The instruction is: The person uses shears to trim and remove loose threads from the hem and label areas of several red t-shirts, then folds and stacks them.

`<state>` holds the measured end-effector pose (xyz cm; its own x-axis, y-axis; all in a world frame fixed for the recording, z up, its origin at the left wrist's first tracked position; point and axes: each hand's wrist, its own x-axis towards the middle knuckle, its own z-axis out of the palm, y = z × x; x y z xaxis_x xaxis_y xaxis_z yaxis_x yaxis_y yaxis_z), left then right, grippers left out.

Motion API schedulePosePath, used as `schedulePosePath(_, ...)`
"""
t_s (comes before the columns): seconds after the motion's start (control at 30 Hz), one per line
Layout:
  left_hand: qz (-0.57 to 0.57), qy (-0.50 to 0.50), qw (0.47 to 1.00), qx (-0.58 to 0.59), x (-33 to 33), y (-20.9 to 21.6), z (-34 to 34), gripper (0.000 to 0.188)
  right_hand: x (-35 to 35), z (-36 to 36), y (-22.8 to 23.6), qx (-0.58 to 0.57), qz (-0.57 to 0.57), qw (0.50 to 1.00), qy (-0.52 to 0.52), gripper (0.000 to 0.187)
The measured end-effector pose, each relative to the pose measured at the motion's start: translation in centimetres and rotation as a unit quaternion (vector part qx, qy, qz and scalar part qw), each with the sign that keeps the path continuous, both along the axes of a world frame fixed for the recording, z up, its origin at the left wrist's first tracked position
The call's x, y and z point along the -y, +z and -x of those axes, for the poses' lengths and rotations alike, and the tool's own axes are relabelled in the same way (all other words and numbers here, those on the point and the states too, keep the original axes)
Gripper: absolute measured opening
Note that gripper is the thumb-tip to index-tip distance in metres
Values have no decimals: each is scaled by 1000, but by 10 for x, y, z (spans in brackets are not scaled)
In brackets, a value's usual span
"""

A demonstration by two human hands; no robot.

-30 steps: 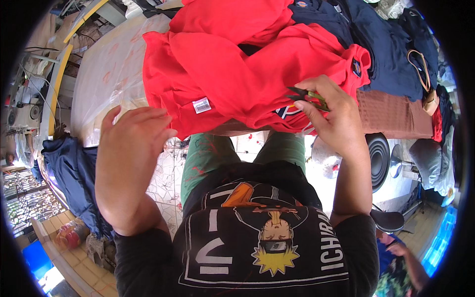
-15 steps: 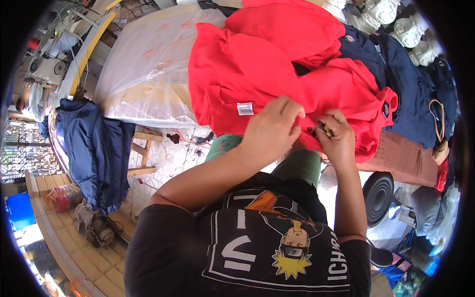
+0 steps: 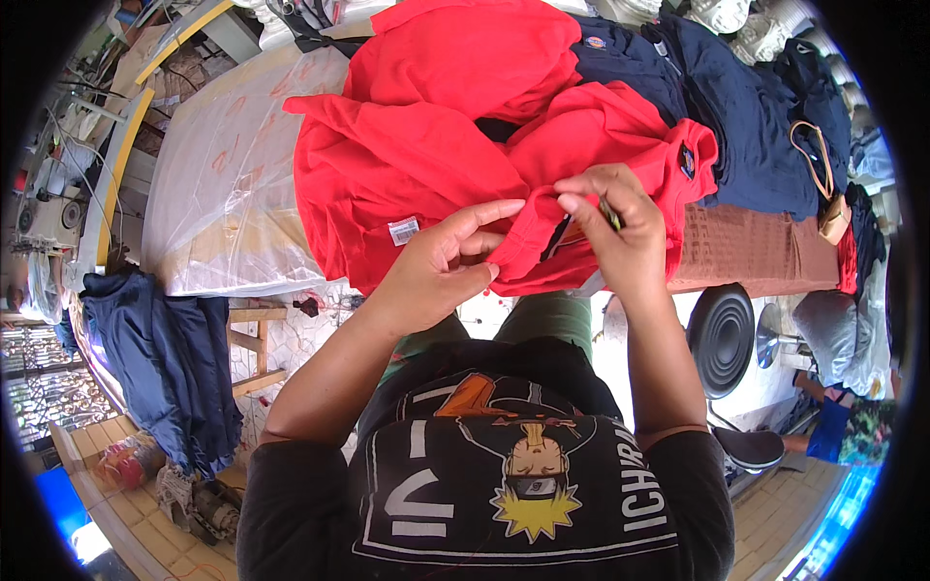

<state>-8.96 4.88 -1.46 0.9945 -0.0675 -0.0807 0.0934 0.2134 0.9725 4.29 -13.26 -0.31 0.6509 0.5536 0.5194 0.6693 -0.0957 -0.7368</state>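
A red garment (image 3: 407, 160) lies bunched over the front of the work surface, with a small white label (image 3: 403, 231) near its left side. My left hand (image 3: 431, 276) has its fingers and thumb closed on a folded edge of it. Just to the right, the thumb and forefinger of my right hand (image 3: 625, 232) pinch the same cloth. Tucked in that hand's curled fingers is a small yellow-and-dark tool (image 3: 610, 215), mostly hidden. A dark gap in the cloth shows between both hands.
Left of the garment is a large plastic-wrapped block (image 3: 218, 194). Navy garments (image 3: 736, 126) are piled on the right above a brown cover (image 3: 756, 247). A navy garment (image 3: 165, 368) hangs at the left. A round black stool seat (image 3: 721, 339) stands below right.
My view has shifted, so the garment sits further left. My left hand has lowered and turned, now gripping a folded edge. My right hand has risen to pinch the cloth.
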Motion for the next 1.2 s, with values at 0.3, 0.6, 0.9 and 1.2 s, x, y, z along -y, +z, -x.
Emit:
schedulePosePath(0.3,-129,46,985,106,10,-6,-2,50,2,35,20,100,125,986,50,17)
schedulePosePath(0.6,-261,122,954,85,17,9,-5,24,-1,36,14,19,76,996,47,27)
schedulePosePath(0.9,-93,172,980,25,5,-16,-12,15,8,44,30,54,116,990,-56,24)
schedulePosePath(1.2,-23,168,985,-31,8,-9,-9,17,11,44,27,178,146,972,-41,18)
